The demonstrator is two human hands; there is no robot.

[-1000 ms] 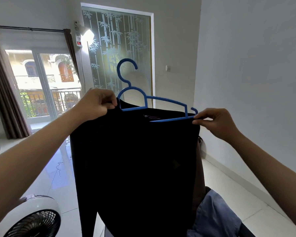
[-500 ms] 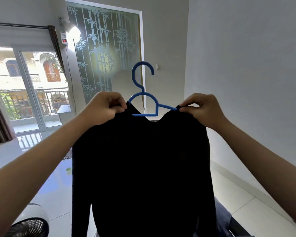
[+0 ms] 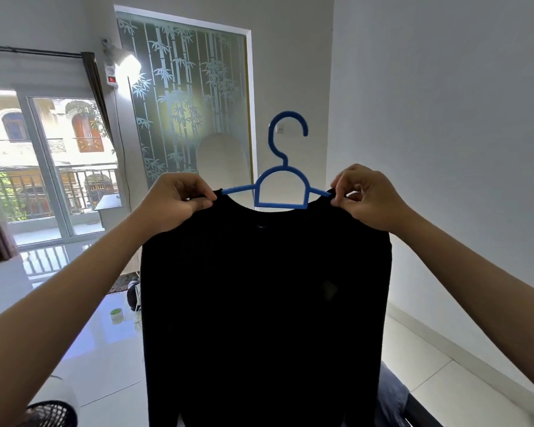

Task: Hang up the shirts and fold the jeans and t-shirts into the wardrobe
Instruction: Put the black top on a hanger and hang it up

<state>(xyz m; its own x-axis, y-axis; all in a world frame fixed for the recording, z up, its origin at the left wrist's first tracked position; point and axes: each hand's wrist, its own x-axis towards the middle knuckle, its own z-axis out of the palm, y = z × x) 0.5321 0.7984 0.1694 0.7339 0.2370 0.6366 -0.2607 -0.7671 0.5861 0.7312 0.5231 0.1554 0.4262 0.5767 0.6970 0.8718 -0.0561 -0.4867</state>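
Your fingers (image 3: 202,201) pinch both shoulders of the black shirt (image 3: 265,303): left hand (image 3: 174,203) and right hand (image 3: 367,197) each grip fabric over the blue hanger (image 3: 280,192), held up before you. It looks seated; next, carry it to the wardrobe, not in view, and hook it on.

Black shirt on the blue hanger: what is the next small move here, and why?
Probably shift one hand to the hook and let the shoulders go. The black shirt already sits on the blue hanger, both hanger arms run under the fabric, and the left hand and right hand each pinch a shoulder seam. The hook is free above the collar. No wardrobe rail is in view.
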